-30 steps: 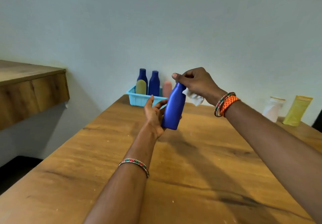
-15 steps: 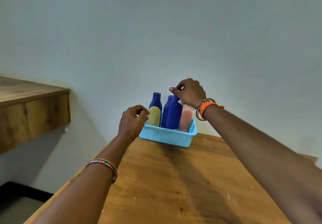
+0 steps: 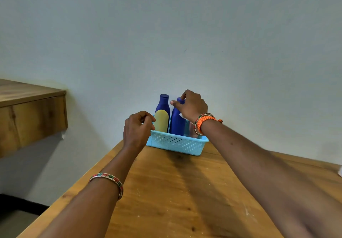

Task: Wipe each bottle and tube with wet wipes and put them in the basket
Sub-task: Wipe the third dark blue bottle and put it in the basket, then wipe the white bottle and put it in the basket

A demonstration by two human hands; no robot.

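Head: 2 blue bottles [image 3: 177, 123], 1 basket [image 3: 175, 143].

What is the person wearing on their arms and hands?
Both forearms are bare, with no sleeves and no gloves. The left hand has a thin beaded bangle in red, green and silver up the arm. The right hand has braided orange wristbands beside beaded ones.

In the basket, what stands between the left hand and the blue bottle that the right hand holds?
In the head view, a yellow tube stands there, with another blue bottle behind it.
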